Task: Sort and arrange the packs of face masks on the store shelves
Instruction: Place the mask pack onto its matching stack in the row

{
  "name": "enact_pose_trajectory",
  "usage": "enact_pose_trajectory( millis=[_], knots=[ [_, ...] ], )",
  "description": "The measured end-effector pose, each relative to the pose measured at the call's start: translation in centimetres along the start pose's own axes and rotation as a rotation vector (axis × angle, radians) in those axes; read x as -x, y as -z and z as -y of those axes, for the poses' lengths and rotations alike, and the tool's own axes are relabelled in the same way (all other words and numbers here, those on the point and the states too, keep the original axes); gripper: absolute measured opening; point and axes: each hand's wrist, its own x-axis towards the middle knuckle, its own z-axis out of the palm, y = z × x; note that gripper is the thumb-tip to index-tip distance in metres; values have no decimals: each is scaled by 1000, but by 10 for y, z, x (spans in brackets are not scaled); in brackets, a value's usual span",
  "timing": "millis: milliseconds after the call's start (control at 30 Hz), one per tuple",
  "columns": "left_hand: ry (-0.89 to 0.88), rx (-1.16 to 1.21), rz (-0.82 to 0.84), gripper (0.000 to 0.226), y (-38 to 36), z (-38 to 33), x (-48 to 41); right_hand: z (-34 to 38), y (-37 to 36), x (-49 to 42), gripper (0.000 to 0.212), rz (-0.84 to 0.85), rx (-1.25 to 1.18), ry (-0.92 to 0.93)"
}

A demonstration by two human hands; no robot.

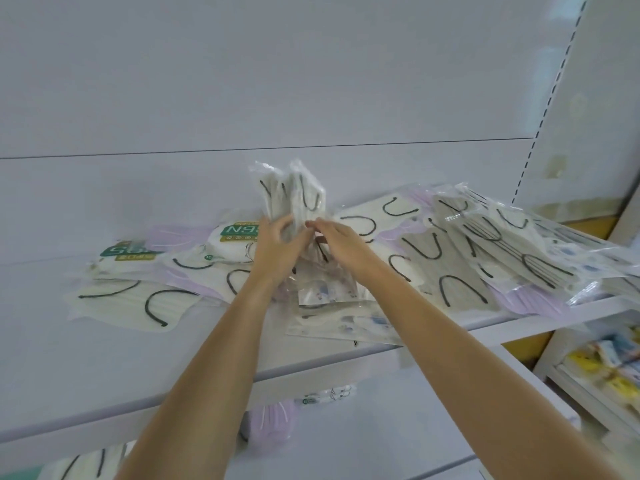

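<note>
Both hands meet over the white shelf (104, 358): the left hand (277, 244) grips an upright bundle of grey mask packs (294, 195), and the right hand (341, 242) pinches its lower edge. Fanned grey packs (485, 244) lie at three o'clock, cream packs (128, 303) at eight o'clock.

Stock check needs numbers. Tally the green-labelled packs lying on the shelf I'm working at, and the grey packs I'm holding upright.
Green-labelled packs: 2
Grey packs, held upright: 2 tops show; any more behind are hidden
Total: 4
</note>
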Motion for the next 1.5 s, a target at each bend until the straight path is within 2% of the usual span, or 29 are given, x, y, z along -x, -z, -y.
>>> enact_pose_trajectory(
  millis=[33, 67, 133, 200, 300, 400, 500, 567, 633, 767, 833, 900, 967, 1033, 1133, 1200, 1267, 1333, 1400, 1500],
  knots=[
    [-4, 1, -14, 16, 1, 0, 0, -1, 1, 0, 36, 18, 3, -2],
    [-11, -6, -39, 16, 1, 2, -1, -4, 5, 0, 36, 16, 29, 9],
    [-1, 18, -73, 28, 3, 7, -5, -14, 18, 1, 37, -29, 160, 29],
    [12, 84, -86, 54, 6, 8, -6, -29, 36, 6, 41, -123, 361, 0],
    [-17, 257, -36, 70, 6, 9, -9, -51, 62, 20, 49, -254, 740, -164],
    [-11, 315, 112, 55, -5, 4, -8, -64, 80, 34, 49, -245, 899, -374],
    [-21, 237, 245, 50, -18, 5, -6, -73, 88, 38, 35, -281, 829, -333],
    [-19, 179, 250, 47, -21, 5, -3, -73, 95, 40, 21, -361, 753, -289],
    [-24, 98, 213, 46, -23, 4, 0, -68, 101, 42, 19, -460, 590, -264],
    [-56, 99, 237, 45, -24, -4, 8, -45, 97, 38, 15, -672, 195, -67],
    [-63, 152, 290, 48, -26, -8, 13, -26, 82, 32, 11, -654, 51, 9],
    [-68, 225, 319, 48, -28, -15, 19, -9, 63, 26, 13, -553, -69, 34],
    [-94, 245, 323, 31, -32, -20, 21, 2, 47, 24, 21, -402, -155, 9],
    [-107, 169, 286, 8, -38, -25, 21, 5, 41, 24, 25, -305, -197, -4],
    [-143, 40, 204, 23, -44, -30, 19, -3, 54, 26, 22, -347, -204, 48],
    [-141, 53, 173, 42, -49, -34, 19, -16, 76, 27, 23, -401, -90, 78],
    [-142, 88, 167, 70, -57, -44, 21, -34, 105, 29, 26, -433, 76, 75],
    [-160, 132, 173, 84, -73, -56, 23, -53, 138, 33, 30, -457, 245, 31],
    [-133, 165, 185, 82, -96, -68, 26, -73, 172, 40, 35, -458, 468, -69],
    [-28, 121, 182, 68, -135, -78, 32, -94, 210, 54, 42, -389, 813, -323]
  ],
)
